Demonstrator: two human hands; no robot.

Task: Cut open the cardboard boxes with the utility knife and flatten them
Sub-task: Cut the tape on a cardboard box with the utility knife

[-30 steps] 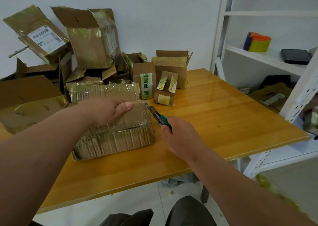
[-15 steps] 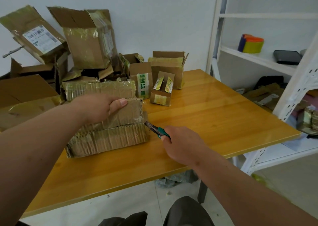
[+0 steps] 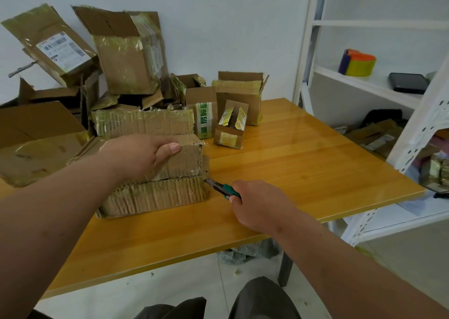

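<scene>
— Biggest first? Wooden worktop (image 3: 303, 173), then heaped opened cartons (image 3: 126, 51) along the back wall.

— And nearer? Corrugated cardboard box (image 3: 155, 192) lying at centre-left of the worktop, pinned under the left hand (image 3: 143, 153), thumb curled over its upper flap.

— Right side? Right hand (image 3: 257, 204), grip wrapped tight around the green utility knife (image 3: 222, 188), blade tip touching the box's right corner seam.

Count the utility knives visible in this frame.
1: the utility knife is gripped in the right hand, its blade tip at the right corner of the taped cardboard box. Others may be hidden among the box pile.
</scene>
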